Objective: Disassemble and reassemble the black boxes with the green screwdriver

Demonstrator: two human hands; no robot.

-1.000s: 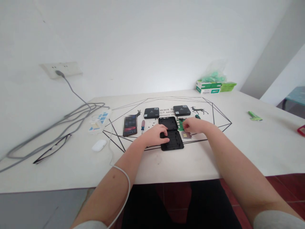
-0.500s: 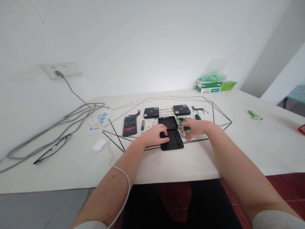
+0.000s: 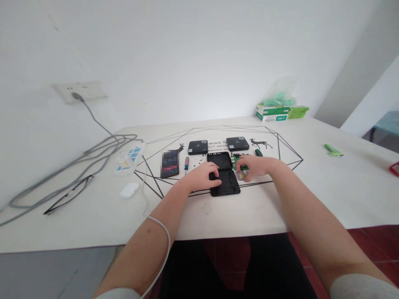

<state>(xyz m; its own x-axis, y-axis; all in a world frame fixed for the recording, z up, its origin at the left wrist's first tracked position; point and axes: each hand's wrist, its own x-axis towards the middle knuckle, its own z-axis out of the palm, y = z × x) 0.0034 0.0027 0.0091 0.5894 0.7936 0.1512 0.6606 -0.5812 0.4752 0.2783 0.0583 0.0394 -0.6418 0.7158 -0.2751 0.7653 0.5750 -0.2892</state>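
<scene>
My left hand [image 3: 204, 176] lies at the left side of a black plastic case half [image 3: 226, 185], with thumb and fingers apart and touching it. Behind that half is a second black case half [image 3: 220, 160]. My right hand [image 3: 253, 166] reaches down over a green circuit board [image 3: 236, 159], its fingers and thumb spread. Below those fingertips is a small clear piece [image 3: 239, 176] with something yellowish by it. The hand hides part of the board, and I cannot make out anything held.
Two closed black boxes [image 3: 198, 147] sit farther back. A phone [image 3: 170, 163], a screwdriver [image 3: 186, 163] and tiny dark bits lie left; a dark green handle [image 3: 258, 153] is at right. A white cable [image 3: 166, 232] crosses my left forearm. Glasses [image 3: 68, 194] and a power strip [image 3: 131, 158] are farther left.
My right thumb has shifted very slightly by the clear piece. My left hand and the case halves have stayed put.
</scene>
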